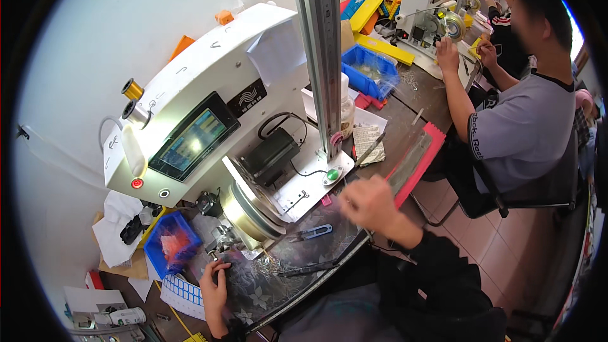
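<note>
My left hand (214,285) is at the table's left, its thumb and forefinger drawn together just below a small metal fixture (221,238) on the winding machine (209,120). Whatever may be between those fingertips is too small to make out. Raised over the table's front edge, my right hand (373,204) is slightly blurred, with its fingers curled in a pinch. Any thin thing in it does not show. Between the hands sits the machine's gold-coloured wheel (244,212). Blue-handled thread snips (311,233) and black tweezers (310,268) lie below the wheel, beside a tangle of fine wire (269,265).
A blue bin (166,265) with orange-red pieces stands left of the fixture. A metal post (320,57) rises behind the green button (333,175). To the right lie a folded cloth (368,144) and a pink-edged tray (415,163). A co-worker (525,120) sits at another machine.
</note>
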{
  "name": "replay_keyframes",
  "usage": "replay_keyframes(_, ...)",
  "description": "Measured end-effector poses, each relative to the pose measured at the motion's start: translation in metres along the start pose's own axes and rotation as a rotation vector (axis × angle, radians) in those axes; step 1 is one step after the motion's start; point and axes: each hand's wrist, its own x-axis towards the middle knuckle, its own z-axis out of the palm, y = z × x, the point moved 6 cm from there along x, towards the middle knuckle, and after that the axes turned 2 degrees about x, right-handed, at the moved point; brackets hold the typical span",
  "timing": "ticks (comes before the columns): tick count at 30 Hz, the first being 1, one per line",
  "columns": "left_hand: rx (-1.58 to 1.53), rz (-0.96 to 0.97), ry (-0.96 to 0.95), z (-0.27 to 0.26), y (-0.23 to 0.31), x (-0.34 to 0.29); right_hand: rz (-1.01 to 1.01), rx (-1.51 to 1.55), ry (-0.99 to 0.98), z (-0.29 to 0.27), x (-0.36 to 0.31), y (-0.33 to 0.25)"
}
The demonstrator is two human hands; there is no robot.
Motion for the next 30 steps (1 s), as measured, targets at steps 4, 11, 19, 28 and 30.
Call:
replay_keyframes(4, -0.019, -0.01, -0.01, -0.001, -0.012, 0.0, 0.216, -0.374, -0.195, -0.012, 0.015, 0.081)
replay_keyframes(11, 0.014, 0.011, -0.004, 0.002, -0.009, 0.005, 0.232, -0.462, -0.458, 0.003, 0.022, 0.137)
replay_keyframes(19, -0.026, -0.03, -0.013, 0.002, -0.017, 0.002, 0.292, -0.429, -0.544, -0.006, 0.025, 0.137)
replay_keyframes(28, -0.051, -0.06, 0.001, 0.002, -0.017, 0.007, 0.229, -0.281, -0.363, -0.04, 0.008, 0.119)
replay_keyframes(30, -0.039, -0.057, 0.002, 0.002, -0.014, 0.006, 0.219, -0.265, -0.297, -0.044, 0.003, 0.113)
